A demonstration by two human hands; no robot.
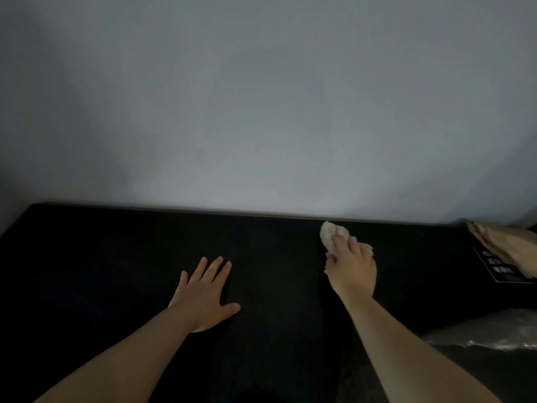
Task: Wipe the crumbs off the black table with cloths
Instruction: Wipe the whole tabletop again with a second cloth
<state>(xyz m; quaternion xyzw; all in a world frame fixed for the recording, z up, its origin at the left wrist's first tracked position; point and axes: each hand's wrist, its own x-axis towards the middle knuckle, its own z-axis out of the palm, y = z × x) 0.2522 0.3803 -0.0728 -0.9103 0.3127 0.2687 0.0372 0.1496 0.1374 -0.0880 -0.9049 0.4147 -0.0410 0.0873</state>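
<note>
Two bare forearms reach in from the bottom edge, at about seven and five o'clock, over the black table (pixel 276 286). At roughly four o'clock, beside the right forearm, a crinkled sheet of clear plastic (pixel 488 335) lies over the table's near right corner. Further out, at three o'clock, a dark flat panel with small pale squares (pixel 498 267) rests on the surface, and a tan, paper-like bundle (pixel 505 245) lies partly across it at the frame edge. A plain grey wall (pixel 261 97) fills everything from nine round to three o'clock above the table's far edge.

Nothing stands between the hands and the tabletop. The left hand (pixel 205 292) lies flat, palm down, fingers spread and empty, just left of centre. The right hand (pixel 353 270) sits toward two o'clock, its fingers curled down and closed over a cloth (pixel 329 232), pressing it against the table close to the far edge by the wall.

That cloth is whitish, crumpled into a small wad, showing beyond the fingertips and at the hand's right side. Crumbs cannot be made out on the dim, matte black surface.
</note>
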